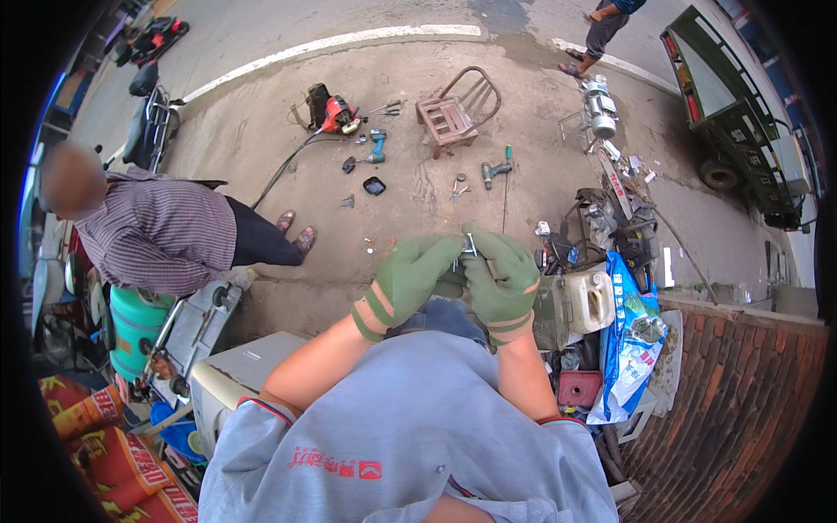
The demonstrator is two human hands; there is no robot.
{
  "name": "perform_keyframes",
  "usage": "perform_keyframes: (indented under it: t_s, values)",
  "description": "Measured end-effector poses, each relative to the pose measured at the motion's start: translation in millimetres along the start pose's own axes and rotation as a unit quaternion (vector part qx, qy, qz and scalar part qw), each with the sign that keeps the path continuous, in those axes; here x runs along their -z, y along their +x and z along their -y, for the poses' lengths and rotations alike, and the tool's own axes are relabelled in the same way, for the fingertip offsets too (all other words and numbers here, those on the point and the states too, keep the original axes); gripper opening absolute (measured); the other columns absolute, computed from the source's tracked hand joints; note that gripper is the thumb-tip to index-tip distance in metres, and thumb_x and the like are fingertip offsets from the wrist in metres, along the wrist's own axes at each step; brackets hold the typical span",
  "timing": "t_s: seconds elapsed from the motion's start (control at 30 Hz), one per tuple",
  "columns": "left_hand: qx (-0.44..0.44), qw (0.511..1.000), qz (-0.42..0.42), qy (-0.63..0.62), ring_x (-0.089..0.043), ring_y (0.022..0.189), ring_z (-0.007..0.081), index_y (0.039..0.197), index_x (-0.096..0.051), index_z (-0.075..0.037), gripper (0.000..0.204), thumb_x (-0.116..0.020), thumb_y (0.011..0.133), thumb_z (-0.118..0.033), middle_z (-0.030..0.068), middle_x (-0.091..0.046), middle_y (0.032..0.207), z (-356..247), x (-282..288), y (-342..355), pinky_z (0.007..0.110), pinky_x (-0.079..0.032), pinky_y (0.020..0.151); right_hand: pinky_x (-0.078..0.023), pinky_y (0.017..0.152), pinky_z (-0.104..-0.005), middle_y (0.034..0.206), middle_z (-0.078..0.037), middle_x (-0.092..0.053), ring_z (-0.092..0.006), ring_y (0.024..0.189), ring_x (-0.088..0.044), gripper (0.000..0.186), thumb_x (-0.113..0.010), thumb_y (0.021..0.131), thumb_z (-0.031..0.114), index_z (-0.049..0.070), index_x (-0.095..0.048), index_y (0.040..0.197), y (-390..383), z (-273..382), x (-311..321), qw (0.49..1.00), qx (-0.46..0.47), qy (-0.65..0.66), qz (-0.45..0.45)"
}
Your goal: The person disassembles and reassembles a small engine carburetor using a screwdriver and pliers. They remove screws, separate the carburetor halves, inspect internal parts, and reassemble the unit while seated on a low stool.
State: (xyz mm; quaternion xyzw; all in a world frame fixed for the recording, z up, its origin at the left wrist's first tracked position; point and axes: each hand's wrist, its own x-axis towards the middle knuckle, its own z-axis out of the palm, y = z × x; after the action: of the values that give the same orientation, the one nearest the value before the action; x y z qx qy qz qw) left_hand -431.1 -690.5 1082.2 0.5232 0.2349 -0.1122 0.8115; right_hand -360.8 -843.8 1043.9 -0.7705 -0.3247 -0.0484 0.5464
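Over concrete (532,113), hands (410,277) pinch a metal part (471,245)

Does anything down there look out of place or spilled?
Mostly just untidiness: a blue-and-black cordless power tool and a teal-and-black pistol-shaped drill lie loose on the grey concrete ground, and small white scraps litter the right side. Loose things underfoot look out of place. I see no clear spill around the tools.

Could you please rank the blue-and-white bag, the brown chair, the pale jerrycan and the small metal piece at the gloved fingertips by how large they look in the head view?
1. Blue-and-white bag
2. Brown chair
3. Pale jerrycan
4. Small metal piece
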Motion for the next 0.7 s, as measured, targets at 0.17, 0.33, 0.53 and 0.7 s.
perform_keyframes:
  t_s: [0.17,0.33,0.53,0.7]
  values:
    - [0.02,0.995,-0.047,-0.083,-0.073,0.093,0.026,0.126,-0.063,0.005,0.036,-0.056,0.104,-0.022,0.0167,-0.069,0.11,12.4,-5.0,17.7,0.039,-0.061,0.08,-0.053,0.08,-0.0445,0.103,-0.015,-0.074,-0.0351,0.087,-0.068,0.034,-0.072,0.079,0.003,0.002,-0.072,0.112,9.7,-26.4,-3.8,0.996,0.063,-0.062,0.004]
    - [-0.276,0.946,-0.026,0.165,-0.07,0.103,0.0289,0.134,-0.058,0.007,0.039,-0.059,0.096,-0.001,0.0206,-0.064,0.124,43.0,22.4,39.9,0.039,-0.06,0.086,-0.052,0.081,-0.0445,0.101,-0.015,-0.073,-0.0348,0.087,-0.068,0.033,-0.074,0.078,0.002,0.003,-0.072,0.112,25.8,-47.8,-20.5,0.991,0.098,-0.095,0.008]
    - [-0.327,0.936,-0.023,0.127,-0.068,0.108,0.0272,0.138,-0.054,0.007,0.048,-0.063,0.091,0.009,0.021,-0.063,0.128,48.2,59.9,103.1,0.039,-0.059,0.09,-0.051,0.08,-0.0441,0.098,-0.014,-0.072,-0.0337,0.085,-0.067,0.036,-0.075,0.076,-0.001,0.003,-0.072,0.112,63.5,-88.3,-54.6,0.988,0.124,-0.087,-0.015]
    - [-0.435,0.852,-0.039,0.289,-0.067,0.109,0.024,0.138,-0.055,0.005,0.04,-0.062,0.099,0.001,0.019,-0.065,0.128,59.8,122.0,178.4,0.039,-0.058,0.093,-0.051,0.08,-0.0432,0.098,-0.013,-0.071,-0.0332,0.086,-0.066,0.04,-0.073,0.075,-0.004,0.002,-0.071,0.115,105.0,-143.3,-111.6,0.993,0.11,-0.052,0.0]
